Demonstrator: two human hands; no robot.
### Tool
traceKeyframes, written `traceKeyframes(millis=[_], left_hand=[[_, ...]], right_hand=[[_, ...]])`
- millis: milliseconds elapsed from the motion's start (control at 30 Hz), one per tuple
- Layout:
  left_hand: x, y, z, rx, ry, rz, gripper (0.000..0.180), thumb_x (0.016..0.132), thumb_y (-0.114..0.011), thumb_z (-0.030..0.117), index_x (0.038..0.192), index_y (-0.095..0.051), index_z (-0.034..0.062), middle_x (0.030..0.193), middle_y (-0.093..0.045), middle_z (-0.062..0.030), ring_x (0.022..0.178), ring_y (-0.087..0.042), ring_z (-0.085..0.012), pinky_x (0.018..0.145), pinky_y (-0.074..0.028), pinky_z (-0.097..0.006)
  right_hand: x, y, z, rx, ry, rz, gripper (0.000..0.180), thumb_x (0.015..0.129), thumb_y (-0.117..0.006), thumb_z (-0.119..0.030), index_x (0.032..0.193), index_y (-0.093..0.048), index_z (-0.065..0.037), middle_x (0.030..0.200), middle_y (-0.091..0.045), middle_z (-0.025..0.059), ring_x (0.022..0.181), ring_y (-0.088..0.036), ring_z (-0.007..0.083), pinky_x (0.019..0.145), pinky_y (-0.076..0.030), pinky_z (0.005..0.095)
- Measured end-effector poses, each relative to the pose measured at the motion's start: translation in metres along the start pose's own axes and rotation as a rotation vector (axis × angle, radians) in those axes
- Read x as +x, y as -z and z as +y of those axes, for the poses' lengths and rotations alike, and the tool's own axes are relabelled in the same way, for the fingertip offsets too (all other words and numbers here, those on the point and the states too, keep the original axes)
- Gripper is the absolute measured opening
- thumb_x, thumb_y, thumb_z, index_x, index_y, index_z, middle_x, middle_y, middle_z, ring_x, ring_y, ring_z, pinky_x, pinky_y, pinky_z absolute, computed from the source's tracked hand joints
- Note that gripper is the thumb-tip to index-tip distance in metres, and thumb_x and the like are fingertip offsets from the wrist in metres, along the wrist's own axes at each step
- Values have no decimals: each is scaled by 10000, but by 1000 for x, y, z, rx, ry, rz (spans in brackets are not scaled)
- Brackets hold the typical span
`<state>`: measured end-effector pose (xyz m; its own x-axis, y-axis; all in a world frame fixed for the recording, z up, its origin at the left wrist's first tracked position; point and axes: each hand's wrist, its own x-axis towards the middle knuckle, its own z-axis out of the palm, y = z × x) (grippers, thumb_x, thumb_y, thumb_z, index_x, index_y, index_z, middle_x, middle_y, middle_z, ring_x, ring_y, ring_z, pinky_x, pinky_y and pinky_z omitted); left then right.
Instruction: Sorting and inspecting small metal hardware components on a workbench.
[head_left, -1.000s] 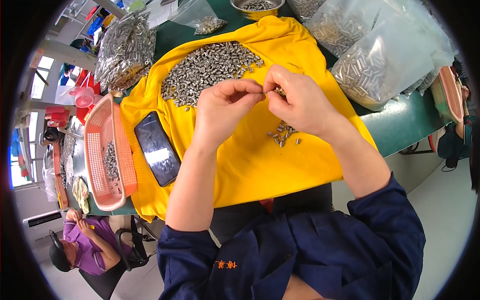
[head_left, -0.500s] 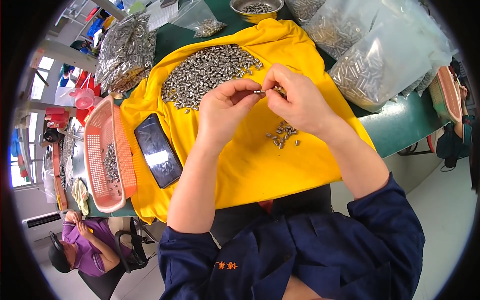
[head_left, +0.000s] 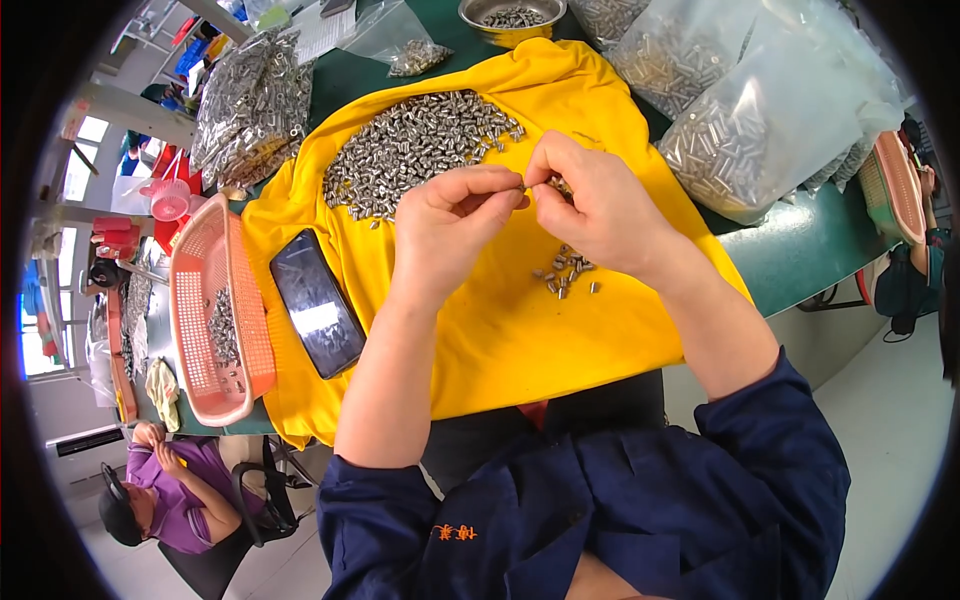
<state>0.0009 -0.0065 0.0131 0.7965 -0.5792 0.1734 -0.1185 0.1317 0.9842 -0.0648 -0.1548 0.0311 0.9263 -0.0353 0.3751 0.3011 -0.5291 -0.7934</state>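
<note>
Over a yellow cloth [head_left: 500,350], my left hand [head_left: 450,225] and my right hand [head_left: 600,205] meet fingertip to fingertip. Both are closed in a pinch at a tiny metal piece [head_left: 523,187], mostly hidden by the fingers. Several small brass-coloured metal parts [head_left: 563,186] show inside the curled fingers of my right hand. Behind my left hand spreads a big heap of short silver metal cylinders [head_left: 415,140]. A smaller group of the same cylinders [head_left: 566,268] lies on the cloth below my right hand.
Left of the cloth stands a pink plastic basket [head_left: 245,385] with metal parts inside, beside a dark phone [head_left: 318,300]. Bags of metal parts [head_left: 730,150] fill the back right. A steel bowl [head_left: 512,32] stands at the back. A person in purple [head_left: 190,500] sits at lower left.
The metal piece, plainer to see between the fingertips before, is now mostly covered by them. My hands have otherwise barely shifted.
</note>
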Motion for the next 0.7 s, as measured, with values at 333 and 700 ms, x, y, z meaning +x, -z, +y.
traceKeyframes(millis=[333, 700], left_hand=[[2, -3, -1, 226, 34, 29, 117, 727, -599, -15, 843, -614, -12, 806, -622, -59, 717, -598, -113, 660, -474, -214], [7, 12, -7, 393, -50, 85, 112, 739, -597, -14, 851, -591, 1, 796, -587, -20, 729, -536, -65, 660, -439, -190]], right_hand=[[0, -6, 4, -85, -7, 26, 90, 726, -474, -88, 782, -449, -21, 662, -533, 153, 626, -525, 329, 542, -399, 382], [2, 1, 5, -8, -90, 91, 94, 731, -495, -88, 788, -474, -16, 627, -516, 120, 542, -506, 218, 507, -394, 309]])
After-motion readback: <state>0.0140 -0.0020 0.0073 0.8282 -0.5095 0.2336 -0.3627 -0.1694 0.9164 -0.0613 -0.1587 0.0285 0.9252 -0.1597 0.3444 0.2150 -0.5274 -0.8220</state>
